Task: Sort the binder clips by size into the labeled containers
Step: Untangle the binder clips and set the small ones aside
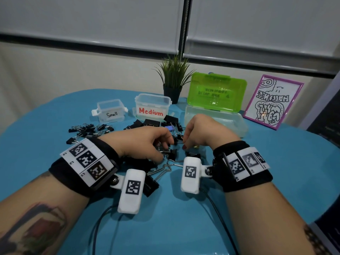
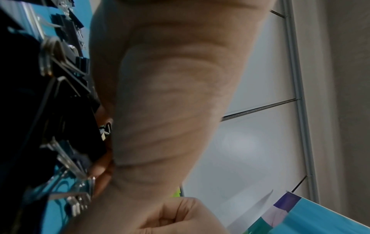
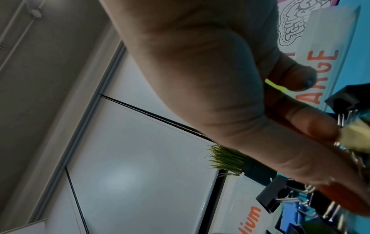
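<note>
A heap of black binder clips (image 1: pixel 152 123) lies mid-table on the blue cloth, with small ones (image 1: pixel 88 129) spread to the left and one blue clip (image 1: pixel 169 128) among them. My left hand (image 1: pixel 164 150) is curled down into the heap, fingers and thumb round a black clip (image 1: pixel 172 155); the left wrist view shows wire handles (image 2: pixel 80 190) at its fingertips. My right hand (image 1: pixel 184 144) points down beside it and pinches a pale yellow clip (image 3: pixel 354 131) by its wires. Behind stand the "Small" tub (image 1: pixel 110 111), the "Medium" tub (image 1: pixel 152 107) and the "LARGE" box (image 1: pixel 215 115).
The large box's green lid (image 1: pixel 217 91) stands open behind it. A potted plant (image 1: pixel 173 83) sits behind the medium tub and a framed drawing (image 1: pixel 272 102) leans at the right. A big clip (image 1: pixel 152 184) lies under my left wrist. Cables trail toward the near edge.
</note>
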